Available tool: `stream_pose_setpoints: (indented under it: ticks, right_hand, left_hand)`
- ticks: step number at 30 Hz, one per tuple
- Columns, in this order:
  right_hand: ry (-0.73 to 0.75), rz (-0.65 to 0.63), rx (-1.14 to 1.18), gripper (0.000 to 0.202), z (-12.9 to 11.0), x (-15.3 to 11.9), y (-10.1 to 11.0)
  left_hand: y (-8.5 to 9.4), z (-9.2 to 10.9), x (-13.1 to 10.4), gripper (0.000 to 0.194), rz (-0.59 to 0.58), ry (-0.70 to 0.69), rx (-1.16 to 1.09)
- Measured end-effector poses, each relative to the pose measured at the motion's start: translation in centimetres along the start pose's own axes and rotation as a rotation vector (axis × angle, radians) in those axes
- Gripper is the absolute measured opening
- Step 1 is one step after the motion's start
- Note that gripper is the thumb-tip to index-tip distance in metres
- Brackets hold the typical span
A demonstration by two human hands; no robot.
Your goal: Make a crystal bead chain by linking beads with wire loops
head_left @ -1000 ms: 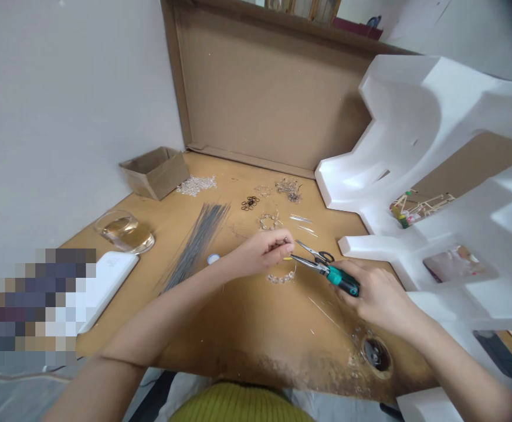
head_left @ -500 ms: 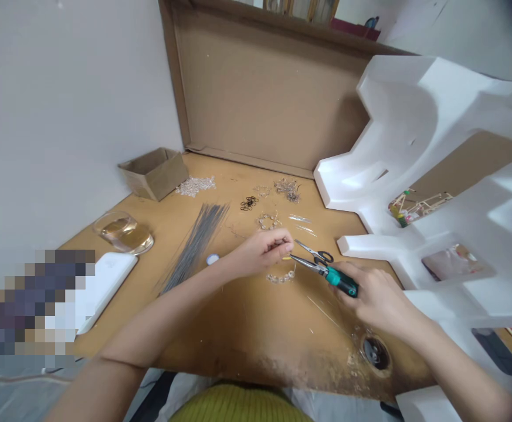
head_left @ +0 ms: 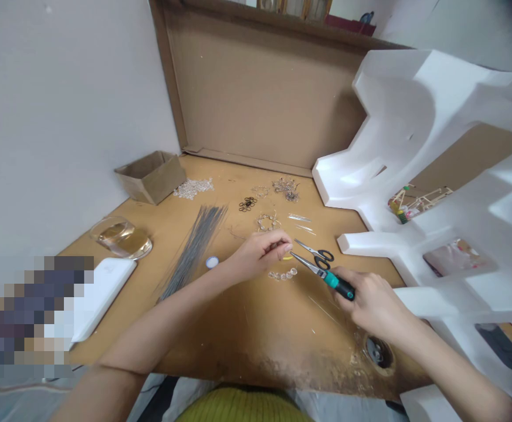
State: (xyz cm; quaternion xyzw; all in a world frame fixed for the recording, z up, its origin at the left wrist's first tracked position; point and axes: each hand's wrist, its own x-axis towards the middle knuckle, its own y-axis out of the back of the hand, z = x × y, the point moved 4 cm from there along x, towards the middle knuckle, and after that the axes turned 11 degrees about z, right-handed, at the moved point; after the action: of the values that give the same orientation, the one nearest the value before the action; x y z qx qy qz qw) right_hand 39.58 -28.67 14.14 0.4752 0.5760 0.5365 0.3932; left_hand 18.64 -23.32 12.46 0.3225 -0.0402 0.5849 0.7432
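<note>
In the middle of the brown table, my left hand (head_left: 270, 251) is closed in a pinch; what it holds is too small to make out. A strand of clear beads (head_left: 283, 275) hangs or lies just below its fingertips. Wrapped round the green and black handles of the long-nosed pliers (head_left: 332, 283) is my right hand (head_left: 372, 296). The pliers' tip points up-left, close to my left fingertips. Black-handled scissors (head_left: 321, 255) lie just behind the pliers. A ring of beads (head_left: 267, 222) rests beyond my left hand.
Grey wires (head_left: 196, 249) lie left of centre, near a small cardboard box (head_left: 150, 179), clear beads (head_left: 194, 187) and a glass (head_left: 126, 239). Black rings (head_left: 247, 204) sit farther back. White foam (head_left: 365, 245) stands right; a round hole (head_left: 376, 353) is at the front right.
The pliers' jaws look more closed, their tip still close to my left fingertips. The bead strand has shifted slightly up. The camera view has moved a little.
</note>
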Motion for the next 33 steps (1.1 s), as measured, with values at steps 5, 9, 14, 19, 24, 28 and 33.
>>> stream_pose_setpoints:
  ticks: [5,9,14,19,24,28,33]
  right_hand:
    - [-0.030,-0.021,0.102,0.018,-0.2,-0.1,0.4]
    - [-0.061,-0.014,0.276,0.023,0.5,-0.2,0.1]
    - [-0.249,0.174,0.722,0.017,1.1,0.3,-1.0]
    - [-0.356,0.282,1.285,0.030,-1.3,2.0,-2.3]
    - [-0.285,0.267,1.400,0.028,-3.4,2.4,-2.9]
    - [-0.224,0.268,1.283,0.024,-4.1,2.1,-2.9]
    - [-0.244,0.368,1.273,0.020,-4.1,1.8,-2.8]
  left_hand:
    - [-0.3,-0.2,0.1,0.023,0.021,-0.079,0.056]
    - [-0.2,-0.8,0.1,0.024,0.054,0.068,-0.090]
    - [-0.6,-1.2,0.3,0.026,0.068,0.200,-0.368]
    - [-1.8,-1.2,0.3,0.030,0.006,0.302,-0.595]
    - [-2.3,-1.2,0.1,0.031,0.008,0.255,-0.621]
    - [-2.1,-1.4,-0.1,0.031,0.013,0.188,-0.579]
    - [-1.9,-1.4,-0.1,0.028,0.012,0.112,-0.514]
